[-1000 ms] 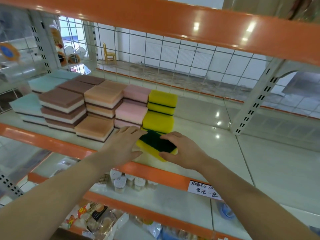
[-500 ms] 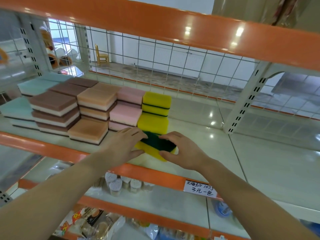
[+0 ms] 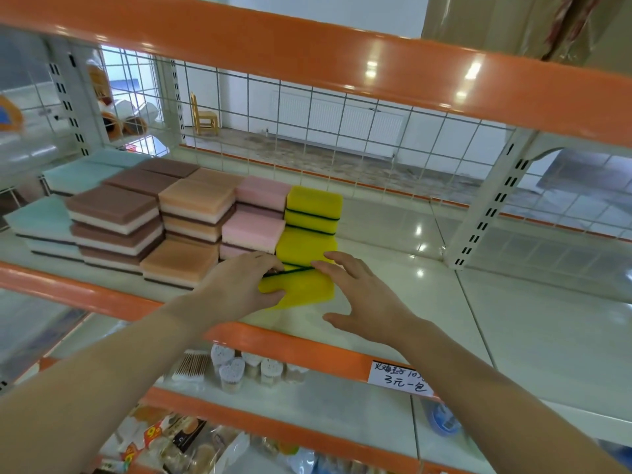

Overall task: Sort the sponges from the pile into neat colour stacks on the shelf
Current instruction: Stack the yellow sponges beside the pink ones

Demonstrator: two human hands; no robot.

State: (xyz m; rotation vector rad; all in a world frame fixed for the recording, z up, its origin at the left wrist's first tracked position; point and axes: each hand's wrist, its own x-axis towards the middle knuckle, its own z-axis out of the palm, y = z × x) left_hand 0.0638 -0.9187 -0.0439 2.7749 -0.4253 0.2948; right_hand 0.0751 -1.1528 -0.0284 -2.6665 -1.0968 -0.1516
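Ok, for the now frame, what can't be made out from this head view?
- Front yellow sponge: its left end is covered by the left hand.
- Whether the right hand touches it: fingers spread close by, contact unclear.
- Price label: right part hidden by the right forearm.
- Teal sponges: cut off by the left edge.
- Packets on the lowest shelf: blurred, cut by the bottom edge.

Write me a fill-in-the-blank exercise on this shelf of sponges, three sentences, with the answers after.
1. The left hand grips the front sponge, whose foam colour is ____.
2. The right hand has its fingers spread and holds ____.
3. Directly left of the yellow stacks stand the ____ sponges.

Missing words: yellow; nothing; pink
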